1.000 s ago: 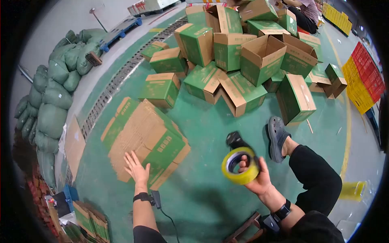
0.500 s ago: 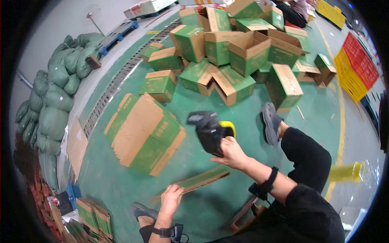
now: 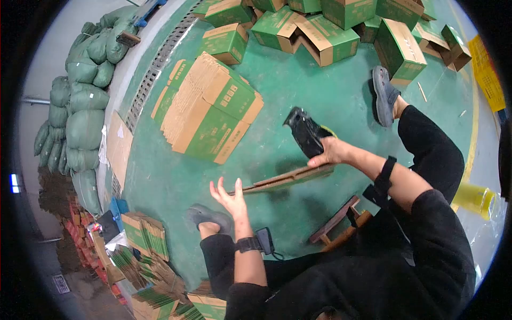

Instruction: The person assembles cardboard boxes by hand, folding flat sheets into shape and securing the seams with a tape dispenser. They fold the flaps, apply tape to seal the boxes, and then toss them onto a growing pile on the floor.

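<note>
My right hand (image 3: 332,151) is wrapped round a black tape dispenser (image 3: 308,130) with a bit of yellow on it. Below that hand a flat folded cardboard box (image 3: 285,180) is seen nearly edge-on, its right end by my right fingers. My left hand (image 3: 230,197) is at the cardboard's left end, its fingers spread and the palm against or very near the edge. Beyond them a stack of flattened green and brown boxes (image 3: 213,109) lies on the floor.
Open and formed boxes (image 3: 330,40) are piled at the top. A wooden stool (image 3: 341,221) stands near my legs. Green sacks (image 3: 85,125) line the left wall, with more flattened cartons (image 3: 146,234) at lower left. A yellow roll (image 3: 474,200) lies at right.
The view has tilted down. The cardboard has been raised between my hands, my left fingers have spread, and the dispenser has turned and come closer to the cardboard's right end.
</note>
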`<state>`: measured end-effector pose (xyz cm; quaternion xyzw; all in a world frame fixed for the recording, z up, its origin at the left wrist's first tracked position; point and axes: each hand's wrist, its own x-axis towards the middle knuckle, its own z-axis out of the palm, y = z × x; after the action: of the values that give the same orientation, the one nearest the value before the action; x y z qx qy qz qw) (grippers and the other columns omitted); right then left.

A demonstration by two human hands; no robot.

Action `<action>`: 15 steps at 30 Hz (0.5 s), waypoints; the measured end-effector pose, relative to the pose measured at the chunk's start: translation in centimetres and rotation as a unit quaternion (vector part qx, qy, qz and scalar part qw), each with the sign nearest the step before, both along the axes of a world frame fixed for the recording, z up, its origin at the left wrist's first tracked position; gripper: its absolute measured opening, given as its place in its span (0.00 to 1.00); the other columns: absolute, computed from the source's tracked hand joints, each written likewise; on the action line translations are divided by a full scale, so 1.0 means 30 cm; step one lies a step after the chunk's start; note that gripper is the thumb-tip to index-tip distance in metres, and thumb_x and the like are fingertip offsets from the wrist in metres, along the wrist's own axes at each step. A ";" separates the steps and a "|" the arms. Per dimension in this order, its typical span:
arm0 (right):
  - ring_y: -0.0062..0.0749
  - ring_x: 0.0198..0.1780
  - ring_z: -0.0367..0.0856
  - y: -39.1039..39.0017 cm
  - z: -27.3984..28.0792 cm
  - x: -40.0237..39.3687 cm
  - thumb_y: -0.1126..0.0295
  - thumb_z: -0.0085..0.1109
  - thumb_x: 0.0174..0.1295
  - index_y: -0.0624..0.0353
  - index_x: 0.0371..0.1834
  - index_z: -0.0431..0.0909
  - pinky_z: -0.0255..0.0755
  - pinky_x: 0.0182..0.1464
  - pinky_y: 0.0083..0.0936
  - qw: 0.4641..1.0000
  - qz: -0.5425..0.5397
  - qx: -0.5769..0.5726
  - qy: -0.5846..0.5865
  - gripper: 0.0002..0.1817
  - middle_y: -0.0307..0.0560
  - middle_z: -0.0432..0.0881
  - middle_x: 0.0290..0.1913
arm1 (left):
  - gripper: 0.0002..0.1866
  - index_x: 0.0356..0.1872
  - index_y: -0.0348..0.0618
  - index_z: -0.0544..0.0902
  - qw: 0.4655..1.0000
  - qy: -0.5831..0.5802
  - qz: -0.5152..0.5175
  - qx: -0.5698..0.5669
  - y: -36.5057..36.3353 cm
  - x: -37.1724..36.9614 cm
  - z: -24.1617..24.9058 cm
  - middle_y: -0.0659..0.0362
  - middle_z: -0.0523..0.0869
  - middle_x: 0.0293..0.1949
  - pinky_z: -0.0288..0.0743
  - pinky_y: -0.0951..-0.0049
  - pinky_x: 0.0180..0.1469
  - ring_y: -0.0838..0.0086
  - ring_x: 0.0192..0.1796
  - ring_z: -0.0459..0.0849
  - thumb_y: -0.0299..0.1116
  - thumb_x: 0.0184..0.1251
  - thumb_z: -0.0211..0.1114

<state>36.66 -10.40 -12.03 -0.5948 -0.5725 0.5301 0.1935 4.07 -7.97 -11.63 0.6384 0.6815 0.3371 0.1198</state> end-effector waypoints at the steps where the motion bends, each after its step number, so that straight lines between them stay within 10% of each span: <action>1: 0.52 0.45 0.75 0.030 0.051 -0.003 0.36 0.64 0.34 0.71 0.37 0.71 0.69 0.43 0.38 0.995 0.008 0.006 -0.101 0.44 0.63 0.78 0.37 | 0.26 0.50 0.42 0.73 0.994 -0.101 0.034 0.012 -0.021 0.006 -0.012 0.48 0.53 0.62 0.52 0.56 0.62 0.56 0.64 0.55 0.41 0.50 0.68; 4: 0.46 0.35 0.78 0.061 0.050 -0.013 0.43 0.63 0.38 0.63 0.30 0.73 0.66 0.45 0.36 0.920 0.089 0.278 -0.263 0.31 0.55 0.79 0.28 | 0.24 0.49 0.40 0.73 0.995 -0.088 0.033 -0.017 -0.062 -0.016 -0.006 0.50 0.53 0.62 0.54 0.59 0.62 0.57 0.63 0.56 0.39 0.52 0.67; 9: 0.36 0.30 0.77 0.060 0.081 -0.073 0.51 0.64 0.39 0.57 0.26 0.74 0.62 0.43 0.29 0.839 0.352 0.223 -0.351 0.21 0.46 0.77 0.22 | 0.20 0.46 0.40 0.74 0.996 -0.028 -0.049 -0.063 -0.110 -0.078 0.009 0.49 0.63 0.56 0.57 0.61 0.60 0.58 0.59 0.63 0.36 0.53 0.66; 15: 0.38 0.38 0.76 0.134 0.077 -0.139 0.54 0.65 0.39 0.58 0.31 0.72 0.61 0.44 0.31 0.912 0.002 0.350 -0.214 0.22 0.48 0.77 0.27 | 0.24 0.49 0.32 0.72 0.950 -0.174 -0.059 -0.253 -0.080 0.034 0.119 0.43 0.68 0.56 0.64 0.65 0.56 0.57 0.56 0.70 0.29 0.49 0.63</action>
<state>32.50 -6.39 -9.71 -0.5872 -0.7503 0.1561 0.2607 5.07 -10.36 -8.07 0.5581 0.6738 0.2520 0.4136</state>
